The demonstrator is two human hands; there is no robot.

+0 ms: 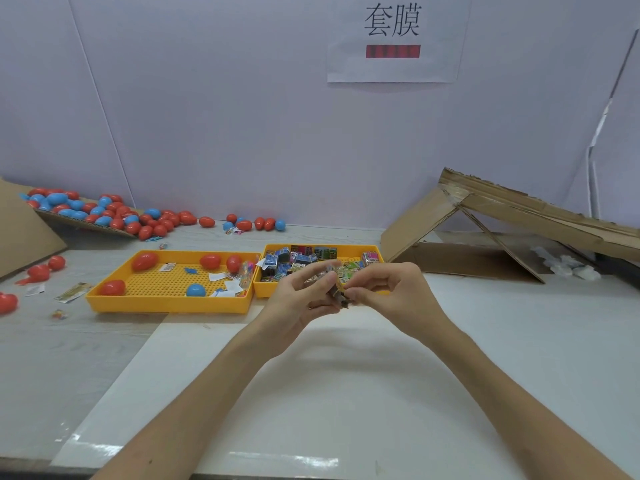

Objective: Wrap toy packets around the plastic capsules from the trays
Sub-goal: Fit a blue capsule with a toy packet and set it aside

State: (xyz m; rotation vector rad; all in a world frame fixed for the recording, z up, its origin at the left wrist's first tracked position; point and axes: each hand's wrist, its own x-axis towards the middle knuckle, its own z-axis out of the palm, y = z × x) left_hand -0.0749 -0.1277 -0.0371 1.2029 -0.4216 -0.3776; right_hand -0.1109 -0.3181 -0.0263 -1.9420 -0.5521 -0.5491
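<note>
In the head view, the left hand (304, 296) and right hand (391, 292) met above the white surface (346, 393), curled fingertips of both pinching a small printed toy packet (337, 289). Whether a capsule sat inside could not be told. Just beyond the hands stood a yellow plastic packet tray (263, 289); left of them, a yellow perforated tray (166, 306) held red and blue egg-shaped plastic capsules (143, 261). The packet seemed to be being opened or shaped; next, probably, it needed closing snugly round a capsule.

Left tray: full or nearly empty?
Nearly empty: left tray holds four red capsules, one blue capsule, scraps; most floor shows.
</note>
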